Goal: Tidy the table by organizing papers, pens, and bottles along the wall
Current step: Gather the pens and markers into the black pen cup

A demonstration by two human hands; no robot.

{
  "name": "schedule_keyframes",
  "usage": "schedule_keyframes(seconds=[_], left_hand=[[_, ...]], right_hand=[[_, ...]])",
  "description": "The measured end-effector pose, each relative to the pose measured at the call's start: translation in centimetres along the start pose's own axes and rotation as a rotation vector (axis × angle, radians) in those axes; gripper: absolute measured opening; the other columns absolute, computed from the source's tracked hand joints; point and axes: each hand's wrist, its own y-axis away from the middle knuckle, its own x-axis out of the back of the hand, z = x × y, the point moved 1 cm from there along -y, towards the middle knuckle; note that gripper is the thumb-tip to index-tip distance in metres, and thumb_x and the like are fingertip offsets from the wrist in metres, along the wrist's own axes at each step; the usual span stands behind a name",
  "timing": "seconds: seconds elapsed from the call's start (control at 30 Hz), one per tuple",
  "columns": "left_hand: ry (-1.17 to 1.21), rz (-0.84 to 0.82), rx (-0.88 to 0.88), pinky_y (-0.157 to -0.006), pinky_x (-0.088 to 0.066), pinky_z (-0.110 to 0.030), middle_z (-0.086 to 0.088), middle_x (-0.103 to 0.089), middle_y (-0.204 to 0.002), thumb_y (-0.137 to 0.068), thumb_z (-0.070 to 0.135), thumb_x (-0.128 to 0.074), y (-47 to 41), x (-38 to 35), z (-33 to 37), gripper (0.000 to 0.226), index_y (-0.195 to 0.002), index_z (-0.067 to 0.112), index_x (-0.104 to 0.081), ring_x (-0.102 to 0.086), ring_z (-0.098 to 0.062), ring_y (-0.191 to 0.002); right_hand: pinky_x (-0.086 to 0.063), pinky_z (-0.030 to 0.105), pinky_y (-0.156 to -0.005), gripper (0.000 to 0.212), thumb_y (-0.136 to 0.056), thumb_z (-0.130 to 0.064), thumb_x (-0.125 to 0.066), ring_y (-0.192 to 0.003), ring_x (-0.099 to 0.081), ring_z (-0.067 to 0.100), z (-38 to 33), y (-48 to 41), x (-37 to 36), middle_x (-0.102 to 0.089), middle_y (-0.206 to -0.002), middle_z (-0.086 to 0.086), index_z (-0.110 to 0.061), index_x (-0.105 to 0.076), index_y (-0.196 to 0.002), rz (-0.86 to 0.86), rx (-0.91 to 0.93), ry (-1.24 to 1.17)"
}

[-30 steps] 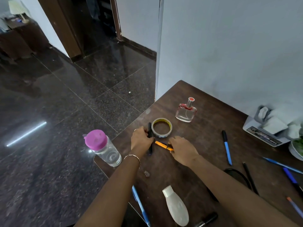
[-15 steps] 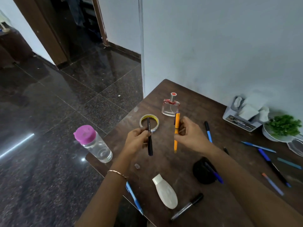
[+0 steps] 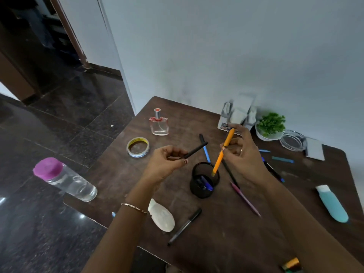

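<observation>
Four bottles on the brown surface: clear water bottle at the front-left corner, teal bottle near the right edge, white bottle by the front edge, perfume bottle toward the back-left corner. Grips a black pen in curled fingers of the left hand above the middle. Pinches an orange pen in fingers of the right hand, lower tip at the mouth of a black mesh cup.

Scuffed matt wood table; glossy stone floor; clear glass perfume bottle
</observation>
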Motion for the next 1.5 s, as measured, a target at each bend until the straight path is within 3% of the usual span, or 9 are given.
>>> schedule_keyframes(seconds=[0.17,0.27,0.73,0.9,1.03,1.13,1.27,1.4,1.5], left_hand=[[-0.517,0.007,-0.092,-0.057,-0.043,-0.006,0.001,-0.071,-0.080,-0.076,0.005,-0.071,0.0,-1.7,0.8,0.023,-0.094,0.017,-0.075,-0.064,-0.007,-0.071],[-0.679,0.002,-0.155,-0.073,-0.051,-0.015,0.006,-0.073,-0.092,-0.074,0.007,-0.073,-0.4,-2.3,1.0,0.028,-0.098,0.020,-0.074,-0.066,-0.005,-0.081],[-0.662,0.015,-0.314,-0.080,-0.056,-0.033,0.002,-0.070,-0.099,-0.075,0.008,-0.073,-2.4,-5.8,-1.2,0.032,-0.104,0.019,-0.064,-0.066,-0.012,-0.088],[-0.735,-0.052,-0.312,-0.085,-0.053,-0.030,0.004,-0.070,-0.107,-0.086,0.016,-0.066,-3.5,-6.1,-2.8,0.028,-0.114,0.021,-0.066,-0.064,-0.012,-0.098],[-0.459,-0.075,-0.215,-0.087,-0.050,-0.024,0.010,-0.069,-0.110,-0.087,0.049,-0.059,-3.8,-5.5,-2.6,0.045,-0.123,0.022,-0.061,-0.061,-0.002,-0.100],[-0.210,0.070,-0.110,-0.087,-0.053,-0.034,-0.002,-0.072,-0.101,-0.085,0.067,-0.042,-5.3,-4.7,-3.0,0.056,-0.105,0.020,-0.067,-0.067,-0.014,-0.095],[-0.056,0.119,0.004,-0.081,-0.051,-0.028,0.003,-0.071,-0.095,-0.097,0.040,-0.045,-7.1,-3.9,-3.5,0.026,-0.093,0.025,-0.065,-0.066,-0.011,-0.087],[-0.054,0.100,0.103,-0.076,-0.047,-0.031,-0.007,-0.072,-0.095,-0.095,0.042,-0.051,-8.5,-3.4,-5.6,0.036,-0.097,0.009,-0.064,-0.063,-0.012,-0.083],[-0.063,0.095,0.153,-0.070,-0.045,-0.037,-0.018,-0.069,-0.097,-0.087,0.047,-0.057,-9.0,-2.9,-7.4,0.034,-0.092,0.013,-0.064,-0.059,-0.018,-0.080]], right_hand=[[-0.058,0.034,-0.075,0.048,-0.088,-0.001,-0.061,-0.082,-0.067,0.012,1.6,1.0,0.4,-0.059,-0.094,-0.009,-0.031,-0.048,-0.122,0.035,0.066,0.032],[-0.057,0.035,-0.080,0.041,-0.089,-0.002,-0.059,-0.088,-0.066,0.012,2.3,1.5,0.1,-0.061,-0.096,-0.005,-0.028,-0.050,-0.120,-0.018,0.081,0.072],[-0.055,0.030,-0.087,0.022,-0.091,-0.013,-0.062,-0.096,-0.062,0.007,5.0,1.9,-1.6,-0.062,-0.107,-0.002,-0.017,-0.063,-0.112,-0.145,0.098,0.353],[-0.050,0.025,-0.078,0.029,-0.100,-0.032,-0.046,-0.089,-0.060,0.009,5.3,1.4,-1.5,-0.064,-0.096,-0.002,-0.018,-0.066,-0.117,-0.138,0.088,0.388],[-0.048,0.030,-0.080,0.042,-0.101,-0.041,-0.035,-0.093,-0.061,0.012,5.7,-0.4,-0.7,-0.067,-0.099,0.001,-0.017,-0.067,-0.112,-0.018,-0.014,0.358],[-0.050,0.032,-0.083,0.027,-0.099,-0.030,-0.046,-0.094,-0.061,0.012,6.9,-3.2,-0.3,-0.067,-0.102,0.001,-0.016,-0.067,-0.109,0.026,-0.063,0.385],[-0.050,0.025,-0.081,0.016,-0.091,-0.017,-0.060,-0.088,-0.062,0.009,8.8,-7.3,-1.2,-0.069,-0.104,0.000,-0.017,-0.068,-0.105,-0.056,-0.117,0.465],[-0.050,0.032,-0.080,0.016,-0.086,-0.019,-0.065,-0.095,-0.064,0.019,10.9,-9.9,-4.2,-0.070,-0.104,0.003,-0.017,-0.070,-0.102,-0.240,-0.205,0.590],[-0.047,0.033,-0.080,0.032,-0.083,-0.027,-0.071,-0.103,-0.061,0.026,12.1,-10.6,-6.2,-0.065,-0.112,0.008,-0.015,-0.064,-0.112,-0.355,-0.240,0.684]])
